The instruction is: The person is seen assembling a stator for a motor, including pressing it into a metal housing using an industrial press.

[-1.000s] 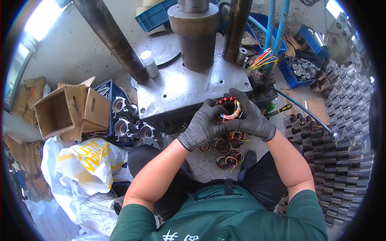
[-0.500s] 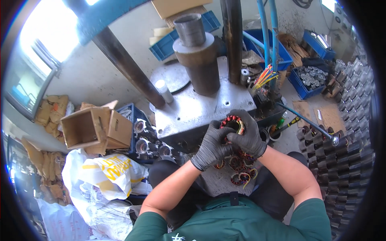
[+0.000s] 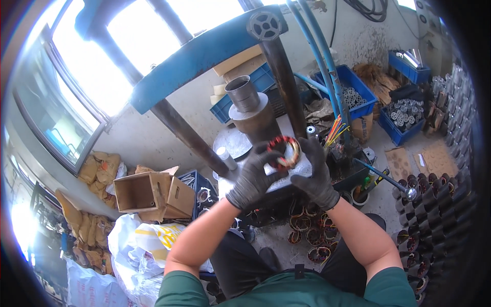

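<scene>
A motor stator ring [image 3: 292, 159] with red-wrapped coils and pale wire bundles is held up in front of the press. My left hand [image 3: 255, 176], in a dark grey glove, grips its left side, with the fingers behind it and the thumb below. Just right of the ring is my right hand [image 3: 317, 176], gloved alike, thumb and fingers spread apart in a C shape; whether a fingertip touches the ring I cannot tell. Below the hands, several similar wound stators [image 3: 315, 235] lie on the floor between my legs.
A press with a blue crossbeam [image 3: 204, 53] and a steel cylinder [image 3: 244, 94] on its base stands ahead. Stacked dark metal sleeves [image 3: 434, 204] fill the right side. An open cardboard box [image 3: 148, 192] and white plastic bags [image 3: 135, 256] sit at left. Blue crates [image 3: 353, 92] stand back right.
The view has tilted up, showing more of the press beam and windows. Both hands have raised the stator, and the right hand's fingers have opened away from it.
</scene>
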A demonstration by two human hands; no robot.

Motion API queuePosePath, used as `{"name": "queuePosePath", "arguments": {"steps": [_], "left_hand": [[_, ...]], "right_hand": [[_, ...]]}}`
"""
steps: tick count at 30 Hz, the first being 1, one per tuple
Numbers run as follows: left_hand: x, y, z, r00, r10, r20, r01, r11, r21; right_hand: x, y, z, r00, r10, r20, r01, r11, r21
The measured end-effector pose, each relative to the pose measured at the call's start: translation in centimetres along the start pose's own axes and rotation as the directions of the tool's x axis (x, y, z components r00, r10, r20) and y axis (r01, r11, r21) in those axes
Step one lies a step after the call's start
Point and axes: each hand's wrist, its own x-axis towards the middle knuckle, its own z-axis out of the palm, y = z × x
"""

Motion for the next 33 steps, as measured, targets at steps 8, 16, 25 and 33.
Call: {"name": "queuePosePath", "arguments": {"steps": [8, 16, 25, 33], "left_hand": [[15.1, -3.3, -11.0, 0.960, -0.084, -0.268, 0.121, 0.984, 0.127], [19.4, -2.5, -16.0, 0.914, -0.386, -0.123, 0.397, 0.913, 0.088], [20.2, -5.5, -15.0, 0.942, -0.332, -0.043, 0.333, 0.943, 0.006], [18.7, -7.2, -13.7, 0.949, -0.287, -0.131, 0.304, 0.944, 0.129]], "right_hand": [[-1.3, 1.9, 0.2, 0.875, 0.485, -0.013, -0.449, 0.820, 0.354], [-2.7, 1.6, 1.3, 0.938, 0.322, 0.132, -0.339, 0.929, 0.148], [-2.7, 2.0, 1.8, 0.940, 0.292, 0.179, -0.318, 0.937, 0.144], [-3.5, 1.9, 2.1, 0.909, 0.310, 0.276, -0.362, 0.918, 0.162]]}}
